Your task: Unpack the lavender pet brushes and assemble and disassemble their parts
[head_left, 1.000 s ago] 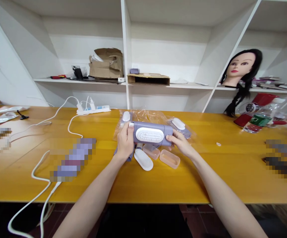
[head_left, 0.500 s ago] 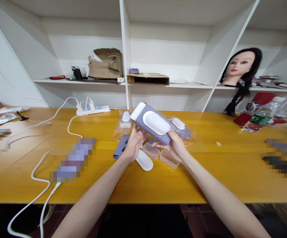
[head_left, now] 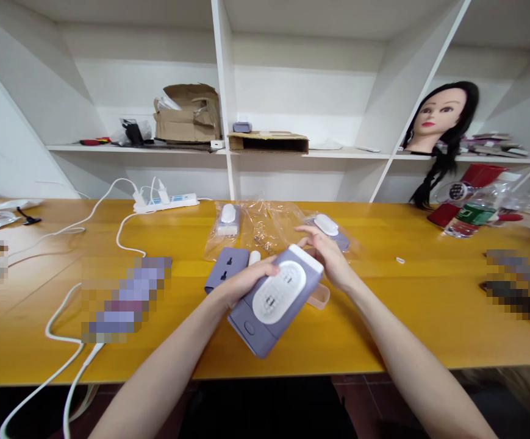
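A grey-purple box-shaped case [head_left: 301, 286] with a white end is held tilted over the table, gripped along its left edge by my left hand [head_left: 250, 277]. On its upper face lies a white oval plate [head_left: 271, 299] with small dark slots, and my left thumb presses near it. Close by the white end, my right hand [head_left: 333, 259] is off the case with its fingers stretched out. Behind my left hand rests a flat purple panel [head_left: 230, 265] with two dark cut-outs. A translucent pinkish tray [head_left: 320, 297] is partly hidden behind the case.
Clear plastic bags lie at the back with two similar purple-and-white units [head_left: 229, 219] [head_left: 326, 227]. To the left are a blurred phone-like object [head_left: 132, 299], cables and a power strip [head_left: 168, 202]. A bottle [head_left: 470, 213] and a mannequin head [head_left: 443, 116] are right.
The case has come lower and nearer and has turned, so its oval plate now shows slots. My right hand has let go of it; my left hand keeps hold.
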`<control>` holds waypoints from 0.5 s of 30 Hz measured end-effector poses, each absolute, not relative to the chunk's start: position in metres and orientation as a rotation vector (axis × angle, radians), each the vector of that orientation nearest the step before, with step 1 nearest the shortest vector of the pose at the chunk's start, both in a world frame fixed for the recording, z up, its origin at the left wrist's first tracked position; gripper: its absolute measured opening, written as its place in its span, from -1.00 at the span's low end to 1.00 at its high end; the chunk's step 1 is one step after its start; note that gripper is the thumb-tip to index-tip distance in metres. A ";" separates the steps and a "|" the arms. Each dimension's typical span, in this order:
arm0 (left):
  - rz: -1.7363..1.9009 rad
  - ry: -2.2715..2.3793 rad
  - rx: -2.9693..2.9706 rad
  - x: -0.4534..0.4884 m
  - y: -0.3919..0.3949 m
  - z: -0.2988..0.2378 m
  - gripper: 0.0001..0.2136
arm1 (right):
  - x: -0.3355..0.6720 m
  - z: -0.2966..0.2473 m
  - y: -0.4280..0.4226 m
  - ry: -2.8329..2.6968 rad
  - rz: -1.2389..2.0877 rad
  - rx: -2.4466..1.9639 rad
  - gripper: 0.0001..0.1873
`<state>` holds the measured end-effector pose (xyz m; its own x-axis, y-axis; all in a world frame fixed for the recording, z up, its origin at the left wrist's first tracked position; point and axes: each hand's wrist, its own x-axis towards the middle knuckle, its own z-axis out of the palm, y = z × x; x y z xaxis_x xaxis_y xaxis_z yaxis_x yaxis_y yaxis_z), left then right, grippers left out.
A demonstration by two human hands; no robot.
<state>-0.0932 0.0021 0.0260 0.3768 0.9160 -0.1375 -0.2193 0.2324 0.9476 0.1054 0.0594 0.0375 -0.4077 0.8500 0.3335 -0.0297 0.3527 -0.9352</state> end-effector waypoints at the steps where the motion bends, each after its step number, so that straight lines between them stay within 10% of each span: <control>1: 0.895 0.835 1.120 -0.090 0.002 0.024 -0.58 | 0.105 0.038 0.056 -1.771 1.109 -0.743 -0.59; 15: 1.030 0.714 1.120 -0.081 0.001 0.020 -0.60 | 0.105 0.047 0.048 -1.951 1.089 -0.750 -0.74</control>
<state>-0.0815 0.0013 0.0201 0.3830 0.9232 0.0303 -0.2947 0.0911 0.9512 0.1048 0.0479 0.0474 -0.5349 0.7763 0.3335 0.1235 0.4623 -0.8781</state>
